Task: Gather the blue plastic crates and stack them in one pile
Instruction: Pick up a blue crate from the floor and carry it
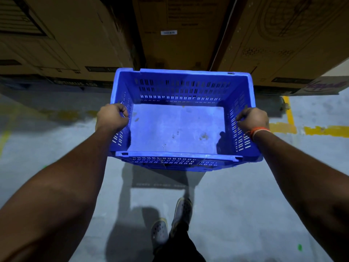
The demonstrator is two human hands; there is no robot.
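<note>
An empty blue plastic crate (177,127) with slotted walls is held above the floor in front of me, its opening facing up. My left hand (111,118) grips its left rim and my right hand (252,120), with an orange band at the wrist, grips its right rim. The crate's floor is dusty with a few stains. Below its near edge a second slotted blue edge (170,163) shows; I cannot tell whether it is another crate nested under it. No other crates are in view.
Large cardboard boxes (66,38) stand in a row just beyond the crate, with a dark gap between two of them. The grey concrete floor (236,205) carries worn yellow lines (289,127) at the right. My feet in perforated clogs (170,220) are below the crate.
</note>
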